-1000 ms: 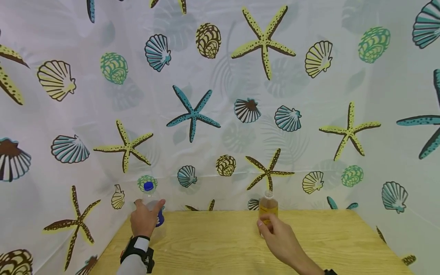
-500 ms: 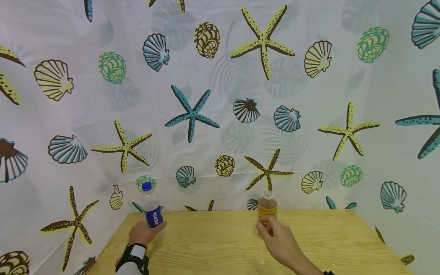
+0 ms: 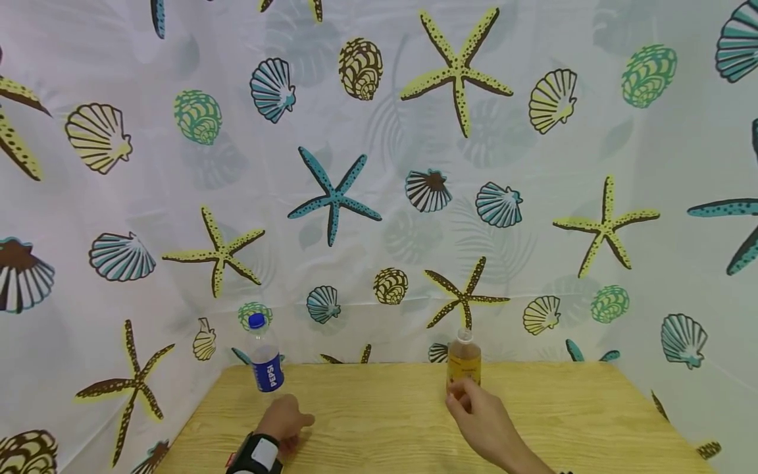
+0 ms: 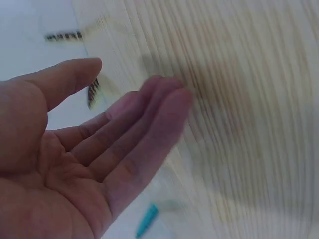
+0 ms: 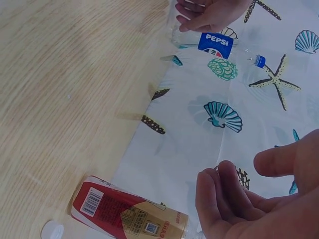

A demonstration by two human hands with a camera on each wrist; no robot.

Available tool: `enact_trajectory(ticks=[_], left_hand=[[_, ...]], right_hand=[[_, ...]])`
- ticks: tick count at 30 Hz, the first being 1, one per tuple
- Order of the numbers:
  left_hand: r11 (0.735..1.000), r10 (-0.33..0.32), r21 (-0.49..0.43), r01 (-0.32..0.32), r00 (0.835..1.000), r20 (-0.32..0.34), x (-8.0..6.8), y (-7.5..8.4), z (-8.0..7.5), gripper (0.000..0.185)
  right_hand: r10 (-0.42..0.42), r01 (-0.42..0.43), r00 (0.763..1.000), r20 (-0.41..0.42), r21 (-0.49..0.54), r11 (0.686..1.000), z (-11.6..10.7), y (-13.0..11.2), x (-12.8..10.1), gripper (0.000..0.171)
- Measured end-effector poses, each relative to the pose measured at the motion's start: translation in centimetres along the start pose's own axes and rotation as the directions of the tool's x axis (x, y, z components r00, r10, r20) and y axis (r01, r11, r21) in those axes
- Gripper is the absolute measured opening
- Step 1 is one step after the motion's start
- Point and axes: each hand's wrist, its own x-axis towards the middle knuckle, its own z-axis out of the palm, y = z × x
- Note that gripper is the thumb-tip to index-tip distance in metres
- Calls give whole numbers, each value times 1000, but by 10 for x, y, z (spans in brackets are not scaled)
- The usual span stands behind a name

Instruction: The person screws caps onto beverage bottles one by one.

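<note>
A clear Pepsi bottle with a blue cap and blue label stands at the back left of the table. Just in front of it is my left hand; in the left wrist view that hand is empty, its fingers extended and thumb apart. Toward the back right stands a second bottle, which shows a red and tan label in the right wrist view. My right hand overlaps its lower part in the head view. Loosely bent fingers on that hand hold nothing, with a gap to the thumb.
A white bottle cap lies on the table by the second bottle's base. The light wooden table ends at a white cloth printed with shells and starfish, which hangs at the back and both sides.
My left hand has come off the Pepsi bottle, moving down it and then toward me and to the right. The bottle stays upright in place. My right hand has barely moved.
</note>
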Motion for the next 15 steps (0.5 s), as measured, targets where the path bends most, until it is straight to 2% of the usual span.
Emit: enact_trajectory(ticks=[3,6,10,12,15], left_hand=[[992,106,-72,-103,994,37,-8,22,14,28],[967,186,-189,-171,981,63,-18,44,25,21],[917,280,-305,-258,960,30,-30,67,44,16],[897,321,-321,-303,947,5,-35,76,52,17],[883,359,-313,-349,933,-27,-41,90,60,20]], right_hand=[[6,-6,1000,5,-9,1000,0,2,0,16],[20,-20,1000,14,-10,1000,0,4,0,16],[32,-32,999,28,-10,999,0,7,1,15],[28,-27,999,26,-14,1000,1,9,2,14],[10,-10,1000,0,-24,1000,2,13,4,13]])
